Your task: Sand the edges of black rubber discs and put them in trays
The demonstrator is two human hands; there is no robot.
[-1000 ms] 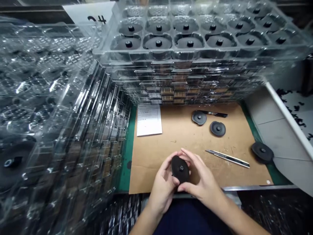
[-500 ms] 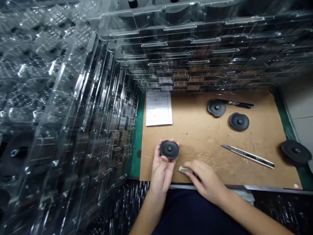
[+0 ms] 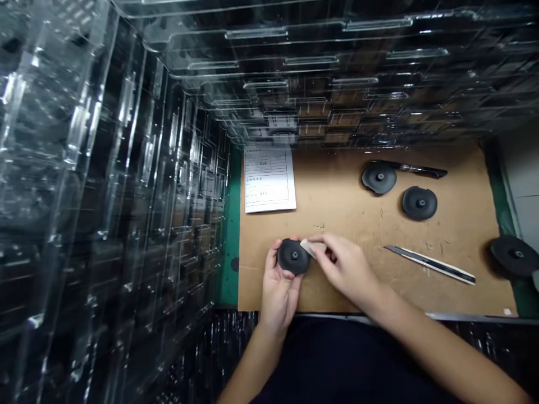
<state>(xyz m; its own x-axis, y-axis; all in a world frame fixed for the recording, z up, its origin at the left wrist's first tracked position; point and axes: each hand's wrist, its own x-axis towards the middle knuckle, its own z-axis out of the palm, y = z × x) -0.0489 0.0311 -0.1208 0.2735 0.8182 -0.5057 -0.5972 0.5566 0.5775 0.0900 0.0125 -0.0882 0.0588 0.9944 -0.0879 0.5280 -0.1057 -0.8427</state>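
Observation:
My left hand point(image 3: 278, 287) grips a round black disc point(image 3: 293, 256) with a small centre hub, holding it just above the brown cardboard mat point(image 3: 357, 224). My right hand point(image 3: 345, 268) pinches a small pale flat piece point(image 3: 310, 247) and presses its tip against the disc's right edge. Both hands are closed, near the mat's front left part.
Two more black discs point(image 3: 379, 178) point(image 3: 419, 202) lie at the back of the mat, a third disc point(image 3: 514, 255) at the right edge. A utility knife point(image 3: 430, 263) lies to my right, a paper slip point(image 3: 268, 179) at the back left. Clear tray stacks point(image 3: 105, 185) wall in the left and back.
My right hand lifted the pale piece from the mat's front edge up to the disc. The camera tilted further down, so the top tray of discs left the view.

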